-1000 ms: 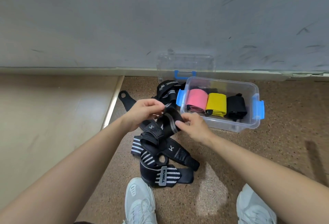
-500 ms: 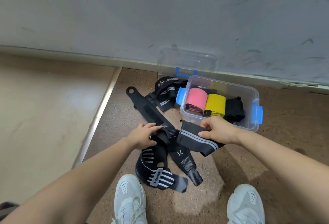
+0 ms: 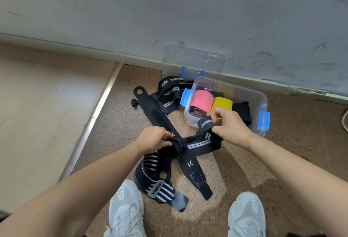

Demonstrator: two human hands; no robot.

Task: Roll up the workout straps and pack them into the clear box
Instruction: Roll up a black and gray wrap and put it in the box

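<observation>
1. Currently untangling: right hand point(image 3: 228, 125) pinches one end of the grey-striped strap point(image 3: 199, 145); left hand point(image 3: 153, 138) grips the strap pile point(image 3: 160, 176) at the crossing.
2. Strap lies on the floor, touching the clear box point(image 3: 244, 93) front wall.
3. Next, probably: pull it free, then roll tight.

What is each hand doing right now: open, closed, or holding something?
Left hand: closed, holding the straps where they cross.
Right hand: closed, pinching the end of the striped strap.
</observation>
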